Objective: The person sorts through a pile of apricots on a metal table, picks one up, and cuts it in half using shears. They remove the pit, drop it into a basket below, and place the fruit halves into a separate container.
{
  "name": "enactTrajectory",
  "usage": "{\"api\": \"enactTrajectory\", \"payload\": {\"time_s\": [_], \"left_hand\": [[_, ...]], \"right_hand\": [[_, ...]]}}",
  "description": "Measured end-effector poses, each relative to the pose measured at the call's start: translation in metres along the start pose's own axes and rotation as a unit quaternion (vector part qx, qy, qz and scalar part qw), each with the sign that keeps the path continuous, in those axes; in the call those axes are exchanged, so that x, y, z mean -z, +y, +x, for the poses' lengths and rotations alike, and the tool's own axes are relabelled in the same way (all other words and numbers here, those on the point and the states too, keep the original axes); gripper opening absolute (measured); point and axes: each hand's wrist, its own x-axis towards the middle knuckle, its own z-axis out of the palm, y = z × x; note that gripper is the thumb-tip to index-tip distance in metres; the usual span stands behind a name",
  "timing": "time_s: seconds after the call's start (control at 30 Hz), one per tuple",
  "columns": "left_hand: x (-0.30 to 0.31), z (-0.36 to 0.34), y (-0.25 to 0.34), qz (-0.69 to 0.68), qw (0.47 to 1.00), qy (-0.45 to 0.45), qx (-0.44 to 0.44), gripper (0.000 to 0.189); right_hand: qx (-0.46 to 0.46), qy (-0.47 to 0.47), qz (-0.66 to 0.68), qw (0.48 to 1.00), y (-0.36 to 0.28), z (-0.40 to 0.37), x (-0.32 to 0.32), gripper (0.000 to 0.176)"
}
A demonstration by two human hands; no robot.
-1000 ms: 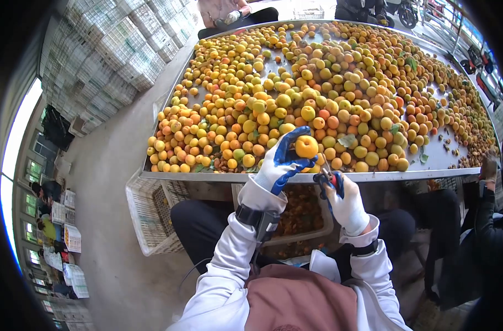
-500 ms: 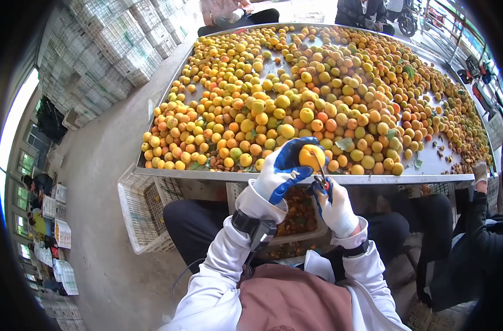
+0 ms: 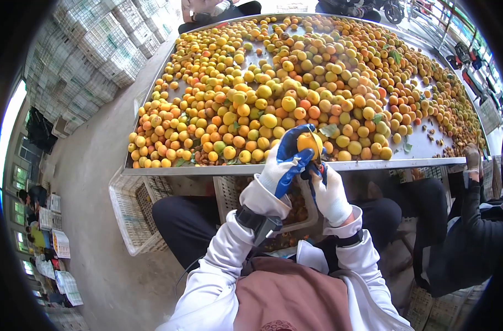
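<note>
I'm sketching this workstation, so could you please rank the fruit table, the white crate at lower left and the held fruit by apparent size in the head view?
1. Fruit table
2. White crate
3. Held fruit

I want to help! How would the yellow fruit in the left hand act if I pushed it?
The yellow fruit would probably roll, being round. It's likely fairly light: the left hand holds it up. It may be slippery, since its skin looks smooth.

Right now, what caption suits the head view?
Left hand holds a fruit, right hand a tool, at a heaped table.
</note>
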Motion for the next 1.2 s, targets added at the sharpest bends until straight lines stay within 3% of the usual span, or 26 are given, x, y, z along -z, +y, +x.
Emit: {"api": "enactTrajectory", "payload": {"time_s": [0.07, 0.17, 0.33, 0.47, 0.53, 0.6, 0.7, 0.77, 0.87, 0.97, 1.0, 1.07, 1.13, 1.2], "left_hand": [[0.002, -0.001, 0.001, 0.054, 0.999, 0.004, -0.001, 0.047], [-0.016, -0.008, 0.005, -0.05, 0.994, 0.093, 0.034, 0.039], [-0.024, -0.01, -0.008, -0.161, 0.978, 0.118, 0.066, 0.045], [-0.006, 0.003, 0.007, -0.043, 0.996, 0.036, 0.07, 0.046], [0.006, 0.008, 0.008, 0.112, 0.993, -0.025, 0.036, 0.053], [0.007, 0.008, 0.01, 0.123, 0.991, -0.029, 0.04, 0.053], [-0.014, 0.002, -0.002, -0.013, 0.997, 0.07, 0.042, 0.043], [-0.024, -0.003, -0.012, -0.074, 0.99, 0.104, 0.051, 0.042], [-0.022, -0.004, -0.024, -0.161, 0.971, 0.159, 0.075, 0.042], [-0.006, 0.004, -0.018, -0.063, 0.992, 0.062, 0.091, 0.041], [0.0, 0.006, -0.016, 0.069, 0.994, 0.044, 0.073, 0.045], [0.01, 0.011, -0.022, 0.144, 0.989, 0.02, 0.027, 0.049], [0.013, 0.01, -0.024, 0.146, 0.989, 0.015, 0.012, 0.047], [0.011, 0.009, -0.025, 0.145, 0.989, 0.011, -0.004, 0.046]], "right_hand": [[-0.016, 0.001, 0.014, 1.0, 0.001, 0.001, -0.001, 0.014], [-0.035, 0.014, 0.011, 0.999, 0.003, -0.006, -0.01, 0.013], [-0.04, 0.047, 0.02, 0.998, 0.02, -0.01, -0.015, 0.012], [-0.055, 0.008, 0.017, 0.998, 0.001, -0.012, -0.001, 0.019], [-0.076, -0.005, 0.027, 0.997, -0.001, -0.012, 0.003, 0.019], [-0.096, -0.019, 0.039, 0.994, -0.001, -0.011, -0.001, 0.019], [-0.121, 0.006, 0.082, 0.989, 0.013, -0.012, -0.017, 0.02], [-0.042, 0.09, 0.02, 0.995, 0.025, -0.015, -0.032, 0.021], [-0.104, 0.054, 0.06, 0.991, 0.031, -0.016, -0.028, 0.022], [-0.115, 0.04, 0.079, 0.99, 0.025, -0.016, -0.016, 0.022], [-0.138, 0.023, 0.125, 0.982, 0.021, -0.015, -0.012, 0.023], [-0.142, 0.005, 0.121, 0.982, 0.014, -0.014, -0.009, 0.024], [-0.084, 0.01, 0.089, 0.992, 0.014, -0.014, -0.013, 0.024], [-0.103, 0.016, 0.082, 0.991, 0.01, -0.013, -0.013, 0.021]]}}
